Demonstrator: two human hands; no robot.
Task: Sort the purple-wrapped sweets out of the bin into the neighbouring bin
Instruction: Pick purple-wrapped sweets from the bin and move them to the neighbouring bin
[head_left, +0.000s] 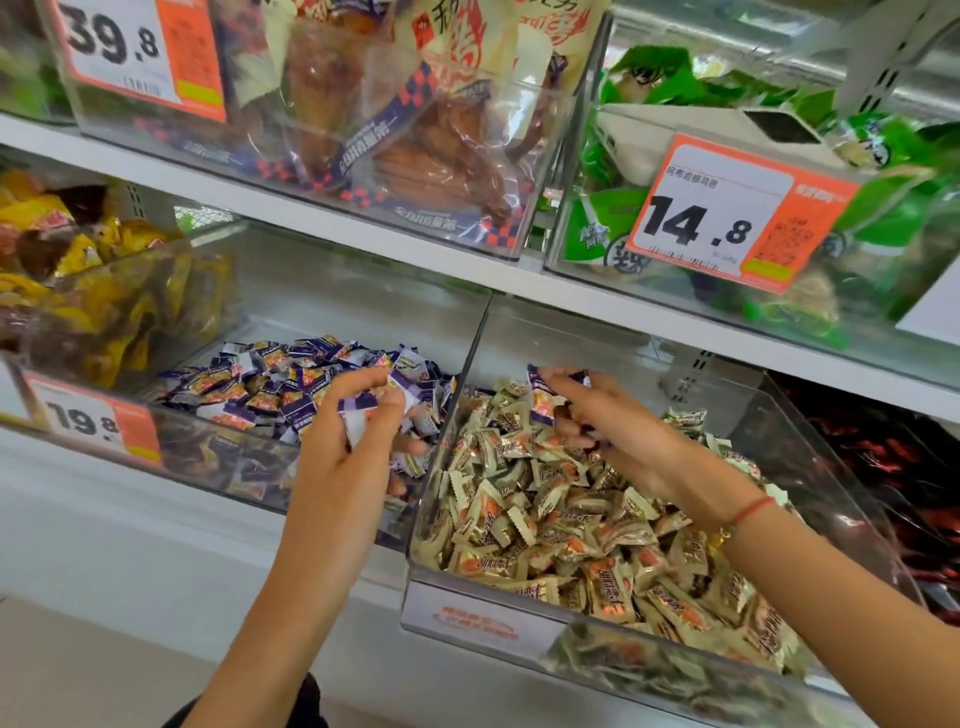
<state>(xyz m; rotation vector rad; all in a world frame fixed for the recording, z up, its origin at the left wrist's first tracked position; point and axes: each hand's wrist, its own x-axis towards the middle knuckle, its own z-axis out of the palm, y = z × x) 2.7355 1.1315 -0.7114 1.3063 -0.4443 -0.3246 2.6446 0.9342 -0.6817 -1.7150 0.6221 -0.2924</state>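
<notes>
Nearest, the cream bin (519, 613) is full of cream sweets (524, 519). Just above them the right hand (613, 436) pinches a purple sweet (540, 395). Beyond the bin's left wall, the left hand (358, 431) holds purple sweets (363, 410) over the purple bin (218, 457). Mid-transfer; next, likely release left and carry the right's sweet across.

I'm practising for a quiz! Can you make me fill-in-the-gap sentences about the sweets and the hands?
1. The right hand pinches a sweet wrapped in ____.
2. That hand is over the bin of ____ sweets.
3. The left hand holds sweets above the bin with the ____ price tag.
4. The right wrist wears a ____ string.

Missing words: purple; cream; 19.8; red
</notes>
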